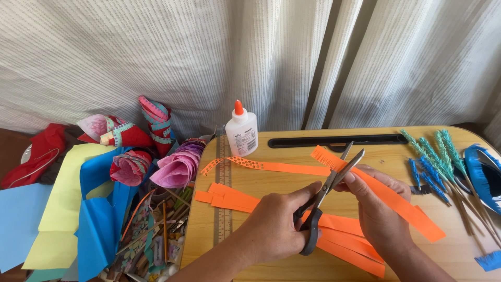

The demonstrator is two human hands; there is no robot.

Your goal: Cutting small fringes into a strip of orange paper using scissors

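A: Which step is it?
B: Fringing. The left hand point(274, 230) grips the scissors point(326, 193), blades spread at the edge of the orange strip point(386, 196); the right hand point(378, 209) pinches this strip above the worktop point(271, 183).
A: Next?
B: I think closing the blades, shallow cuts.
A: Containers?
B: A shut glue bottle point(242, 130); its contents are hidden.

A light wooden table point(261, 188) with a black slot point(334, 141) along its far edge is covered with loose orange paper strips point(229, 201), a clear ruler point(223, 193), a white glue bottle point(242, 133) and fringed blue-green paper stems point(436, 162).
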